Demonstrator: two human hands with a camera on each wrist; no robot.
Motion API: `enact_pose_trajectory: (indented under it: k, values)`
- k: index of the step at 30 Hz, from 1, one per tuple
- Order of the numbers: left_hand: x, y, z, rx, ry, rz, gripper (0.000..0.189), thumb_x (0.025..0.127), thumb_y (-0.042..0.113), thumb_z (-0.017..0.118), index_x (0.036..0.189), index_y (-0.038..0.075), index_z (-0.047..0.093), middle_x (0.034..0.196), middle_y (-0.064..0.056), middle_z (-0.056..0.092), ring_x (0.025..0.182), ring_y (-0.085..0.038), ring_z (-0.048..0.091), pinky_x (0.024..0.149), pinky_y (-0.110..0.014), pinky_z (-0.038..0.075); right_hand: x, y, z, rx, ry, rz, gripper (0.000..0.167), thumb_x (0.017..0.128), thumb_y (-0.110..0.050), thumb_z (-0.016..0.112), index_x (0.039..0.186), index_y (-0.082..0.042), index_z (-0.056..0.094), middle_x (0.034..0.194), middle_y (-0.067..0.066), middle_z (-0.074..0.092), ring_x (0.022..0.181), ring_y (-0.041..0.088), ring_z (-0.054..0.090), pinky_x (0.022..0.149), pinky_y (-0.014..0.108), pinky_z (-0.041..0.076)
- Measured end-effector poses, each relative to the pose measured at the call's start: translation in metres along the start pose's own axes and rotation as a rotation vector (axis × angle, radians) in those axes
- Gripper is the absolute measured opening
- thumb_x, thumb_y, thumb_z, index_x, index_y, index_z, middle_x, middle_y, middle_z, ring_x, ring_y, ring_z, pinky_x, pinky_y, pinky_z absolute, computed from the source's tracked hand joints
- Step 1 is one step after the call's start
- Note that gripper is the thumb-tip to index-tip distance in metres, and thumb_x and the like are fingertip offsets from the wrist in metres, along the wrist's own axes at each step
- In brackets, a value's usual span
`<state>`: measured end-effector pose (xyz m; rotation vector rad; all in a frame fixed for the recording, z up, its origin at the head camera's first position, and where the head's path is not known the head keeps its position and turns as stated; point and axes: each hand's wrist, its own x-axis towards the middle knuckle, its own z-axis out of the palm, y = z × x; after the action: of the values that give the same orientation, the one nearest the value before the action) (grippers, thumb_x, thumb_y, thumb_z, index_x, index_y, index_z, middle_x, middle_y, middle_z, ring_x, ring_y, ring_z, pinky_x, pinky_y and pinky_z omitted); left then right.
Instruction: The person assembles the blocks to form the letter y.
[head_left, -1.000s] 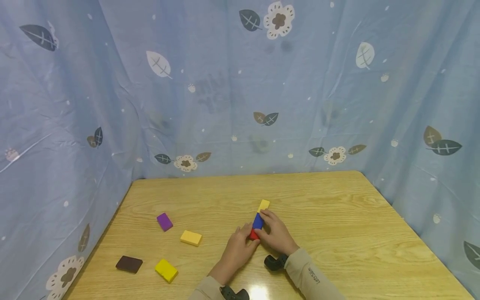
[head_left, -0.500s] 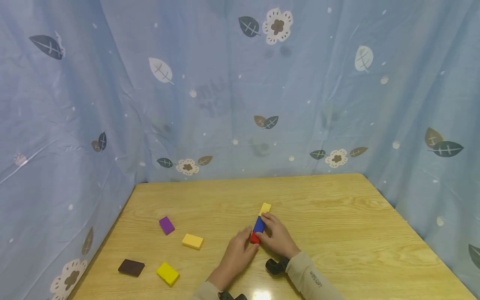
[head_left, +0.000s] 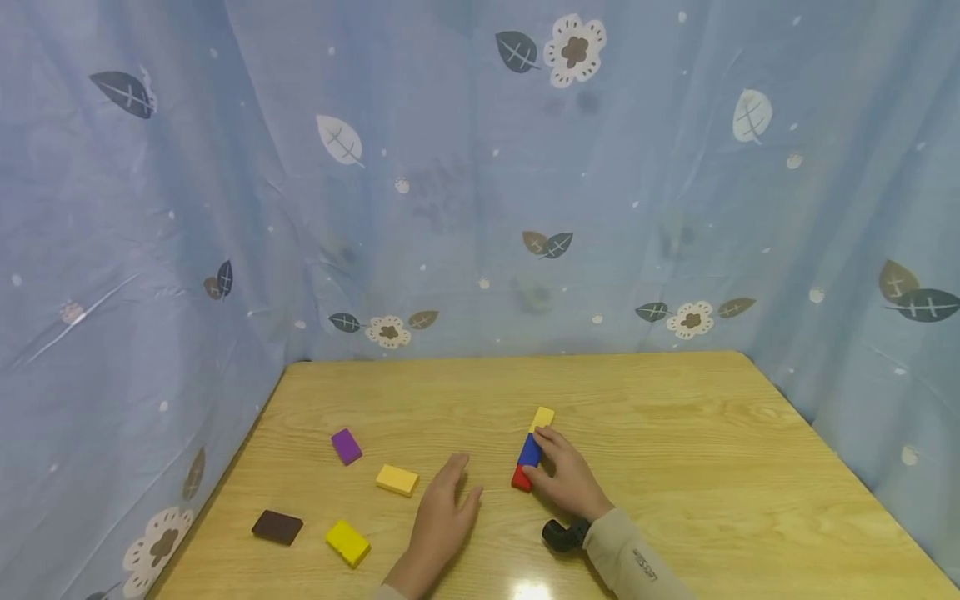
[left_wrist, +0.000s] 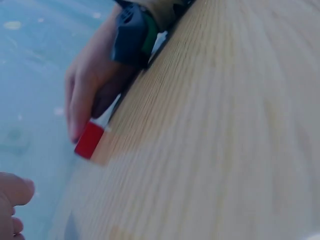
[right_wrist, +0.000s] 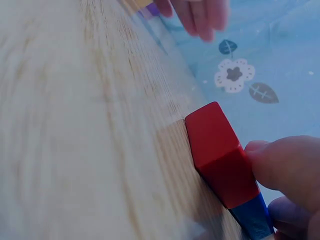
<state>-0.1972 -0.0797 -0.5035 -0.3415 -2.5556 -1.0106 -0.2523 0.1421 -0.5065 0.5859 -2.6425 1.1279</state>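
A red block point(head_left: 520, 479), a blue block point(head_left: 529, 450) and a yellow block point(head_left: 542, 418) lie end to end in a slanting row on the wooden table. My right hand point(head_left: 567, 477) rests along the row's right side, its thumb by the red block and its fingertips over the blue one. The right wrist view has the thumb touching the side of the red block point(right_wrist: 215, 150), with part of the blue block point(right_wrist: 252, 217) behind it. My left hand point(head_left: 441, 521) is apart from the row, to its left, fingers extended and holding nothing.
Left of the left hand lie a pale yellow block point(head_left: 397, 480), a purple block point(head_left: 347, 447), a bright yellow block point(head_left: 348, 544) and a dark brown block point(head_left: 277, 527). A blue patterned curtain point(head_left: 465, 183) surrounds the table point(head_left: 675, 433) at the back and sides.
My left hand has moved away from the red block, leftward toward the pale yellow block, and its fingers have spread. My right hand stays at the row. The head view has shifted slightly.
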Motion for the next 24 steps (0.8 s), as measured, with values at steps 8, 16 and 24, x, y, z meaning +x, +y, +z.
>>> enact_pose_trajectory:
  k: [8, 16, 24]
  values:
    - [0.000, -0.013, -0.016, 0.171, 0.224, -0.078, 0.057, 0.086, 0.019, 0.069, 0.132, -0.008, 0.047, 0.137, -0.025, 0.048, 0.128, -0.042, 0.044, 0.103, -0.058, 0.039, -0.001, -0.002, -0.002, 0.016, -0.001, 0.004, 0.058, 0.087, -0.026, 0.069, 0.133, 0.004, 0.051, 0.142, 0.017, 0.045, 0.131, 0.037, 0.043, 0.108, 0.050, 0.038]
    - [0.000, -0.021, -0.024, 0.218, 0.268, -0.255, 0.068, 0.085, 0.023, 0.070, 0.135, -0.011, 0.038, 0.139, -0.030, 0.041, 0.127, -0.045, 0.042, 0.105, -0.059, 0.036, -0.001, -0.003, -0.002, -0.005, 0.003, -0.004, 0.058, 0.087, -0.026, 0.069, 0.133, 0.005, 0.051, 0.142, 0.018, 0.045, 0.130, 0.038, 0.044, 0.107, 0.050, 0.039]
    - [0.000, -0.026, -0.026, 0.170, 0.233, -0.344, 0.073, 0.086, 0.019, 0.068, 0.137, -0.016, 0.029, 0.142, -0.035, 0.030, 0.132, -0.050, 0.030, 0.109, -0.062, 0.028, -0.002, -0.003, -0.002, -0.023, 0.013, -0.043, 0.059, 0.088, -0.027, 0.067, 0.132, 0.007, 0.050, 0.141, 0.021, 0.046, 0.129, 0.040, 0.044, 0.104, 0.052, 0.040]
